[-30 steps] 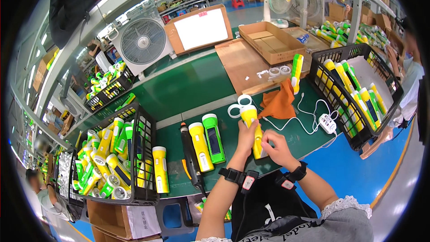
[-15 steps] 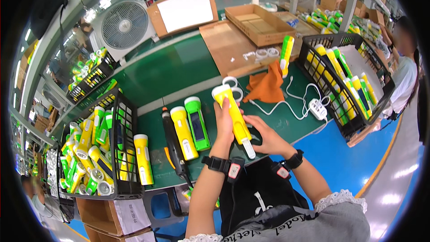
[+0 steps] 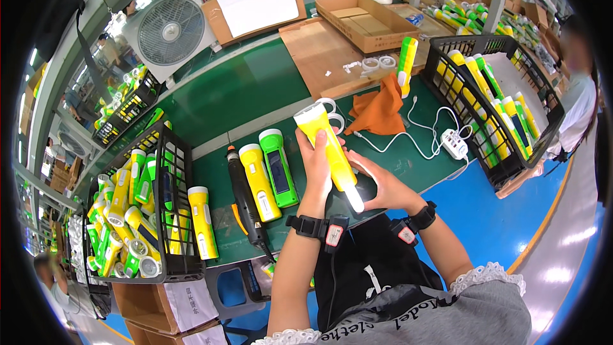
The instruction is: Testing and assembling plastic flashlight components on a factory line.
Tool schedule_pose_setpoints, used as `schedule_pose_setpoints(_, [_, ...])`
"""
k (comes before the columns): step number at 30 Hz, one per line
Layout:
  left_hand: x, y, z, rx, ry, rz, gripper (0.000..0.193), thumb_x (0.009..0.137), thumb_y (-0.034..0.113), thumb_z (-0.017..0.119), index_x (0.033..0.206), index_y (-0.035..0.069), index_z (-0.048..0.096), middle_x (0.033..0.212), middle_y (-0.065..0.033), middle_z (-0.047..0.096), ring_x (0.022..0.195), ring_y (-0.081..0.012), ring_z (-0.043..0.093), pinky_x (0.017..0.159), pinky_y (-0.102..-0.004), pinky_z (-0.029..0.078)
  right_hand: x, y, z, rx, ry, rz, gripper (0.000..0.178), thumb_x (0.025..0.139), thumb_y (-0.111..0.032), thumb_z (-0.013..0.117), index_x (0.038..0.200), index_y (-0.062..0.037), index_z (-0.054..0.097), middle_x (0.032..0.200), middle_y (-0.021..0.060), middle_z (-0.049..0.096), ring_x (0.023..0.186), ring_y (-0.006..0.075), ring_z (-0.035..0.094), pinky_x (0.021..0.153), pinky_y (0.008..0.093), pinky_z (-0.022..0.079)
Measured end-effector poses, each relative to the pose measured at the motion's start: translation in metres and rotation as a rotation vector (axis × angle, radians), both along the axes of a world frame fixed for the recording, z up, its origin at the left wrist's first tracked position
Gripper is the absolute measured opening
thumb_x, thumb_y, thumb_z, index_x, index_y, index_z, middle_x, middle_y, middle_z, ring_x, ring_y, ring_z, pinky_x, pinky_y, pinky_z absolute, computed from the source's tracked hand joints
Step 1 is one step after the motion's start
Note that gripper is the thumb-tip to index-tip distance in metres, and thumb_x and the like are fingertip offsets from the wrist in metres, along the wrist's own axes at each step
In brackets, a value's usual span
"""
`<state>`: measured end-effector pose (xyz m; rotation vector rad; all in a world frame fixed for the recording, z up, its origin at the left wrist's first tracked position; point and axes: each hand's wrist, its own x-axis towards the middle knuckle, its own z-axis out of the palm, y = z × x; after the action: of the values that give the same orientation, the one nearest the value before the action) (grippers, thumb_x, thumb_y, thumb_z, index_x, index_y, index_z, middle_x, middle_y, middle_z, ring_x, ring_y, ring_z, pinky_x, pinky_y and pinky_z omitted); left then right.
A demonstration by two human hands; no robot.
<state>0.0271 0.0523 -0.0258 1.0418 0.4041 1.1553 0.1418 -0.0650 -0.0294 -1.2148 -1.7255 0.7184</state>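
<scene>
A yellow flashlight (image 3: 329,153) with a white head lies tilted in my left hand (image 3: 314,169), whose fingers wrap round its body. The clear strip (image 3: 353,199) at its near end glows bright white. My right hand (image 3: 391,186) is beside the flashlight's lower half, thumb and fingers curved apart; whether its fingertips touch the body I cannot tell. Left of my hands stand a green flashlight (image 3: 279,169) with a dark panel, a yellow flashlight (image 3: 260,182) and a black power screwdriver (image 3: 246,198). Another yellow flashlight (image 3: 202,222) stands beside the left basket.
Black baskets full of flashlights stand at left (image 3: 179,268) and right (image 3: 440,67). Behind my hands are an orange cloth (image 3: 377,112), a white power strip (image 3: 454,145) with cables, white rings (image 3: 378,62) and a cardboard tray (image 3: 383,43). A person (image 3: 575,108) works at far right.
The clear strip on the held flashlight has gone from dim to brightly lit. Both hands and the flashlight have shifted slightly left, and the whole view has moved a little.
</scene>
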Motion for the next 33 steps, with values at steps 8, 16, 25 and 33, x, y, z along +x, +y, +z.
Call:
schedule_pose_setpoints(8, [0.007, -0.005, -0.005, 0.004, 0.055, -0.141, 0.032, 0.091, 0.029, 0.04, 0.114, 0.007, 0.033, 0.097, -0.0121, 0.052, 0.076, -0.0215, 0.058, 0.065, -0.0339, 0.05, -0.01, 0.025, 0.008, -0.235, 0.319, -0.354, 0.072, 0.06, -0.012, 0.077, 0.119, -0.0076, 0.036, 0.092, 0.0128, 0.055, 0.076, 0.017, 0.061, 0.066, 0.0284, 0.049])
schedule_pose_setpoints(16, [0.005, -0.001, -0.012, -0.173, 0.142, -0.119, 0.03, 0.091, 0.027, 0.04, 0.112, 0.006, 0.035, 0.094, -0.0105, 0.052, 0.065, -0.0178, 0.056, 0.056, -0.0327, 0.051, 0.027, 0.057, -0.002, 0.152, -0.295, -0.648, 0.018, 0.069, -0.011, 0.064, 0.083, -0.0035, 0.058, 0.073, 0.0077, 0.06, 0.067, 0.0218, 0.059, 0.064, 0.0344, 0.045])
schedule_pose_setpoints(25, [0.001, 0.004, -0.012, -0.36, -0.145, -0.277, 0.032, 0.088, 0.015, 0.041, 0.118, 0.005, 0.036, 0.106, -0.0124, 0.052, 0.084, -0.0213, 0.055, 0.075, -0.0361, 0.047, 0.034, 0.067, -0.01, 0.1, -0.145, -0.635, 0.014, 0.075, -0.007, 0.059, 0.087, -0.0011, 0.06, 0.083, 0.0127, 0.062, 0.074, 0.0258, 0.06, 0.065, 0.034, 0.046])
schedule_pose_setpoints(33, [-0.002, 0.002, -0.011, -0.142, 0.248, -0.284, 0.049, 0.076, 0.015, 0.06, 0.118, 0.004, 0.037, 0.103, -0.0063, 0.051, 0.095, -0.0141, 0.051, 0.081, -0.0286, 0.043, 0.028, 0.058, 0.008, 0.263, 0.157, -0.366, 0.015, 0.078, -0.007, 0.059, 0.092, -0.0017, 0.06, 0.083, 0.0079, 0.063, 0.074, 0.0173, 0.059, 0.068, 0.0278, 0.046])
